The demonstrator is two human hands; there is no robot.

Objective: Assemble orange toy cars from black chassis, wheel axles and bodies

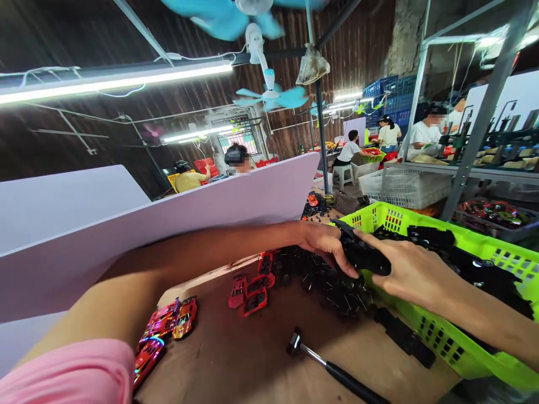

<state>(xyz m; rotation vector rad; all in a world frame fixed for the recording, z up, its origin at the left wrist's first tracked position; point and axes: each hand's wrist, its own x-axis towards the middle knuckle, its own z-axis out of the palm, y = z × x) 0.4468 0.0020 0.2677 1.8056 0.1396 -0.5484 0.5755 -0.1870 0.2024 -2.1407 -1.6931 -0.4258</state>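
Note:
My left hand point(328, 242) reaches across to the near rim of the green basket point(391, 212), its fingers closed on one end of a black toy car base point(365, 253). On the other end is my right hand point(415, 272), with thumb and fingers gripping it. A heap of black wheels with metal axles point(332, 283) lies just below my hands on the table. Inside the basket are many more black car bases point(475, 264). A single black base point(406, 336) rests on the table against the basket's side.
A hammer point(314, 356) with a black handle lies on the table point(236, 359). Red toy car bodies point(255, 289) and shiny red-orange ones point(183, 320) sit to the left. A pale panel point(236, 202) stands behind my left arm. Other people work in the background.

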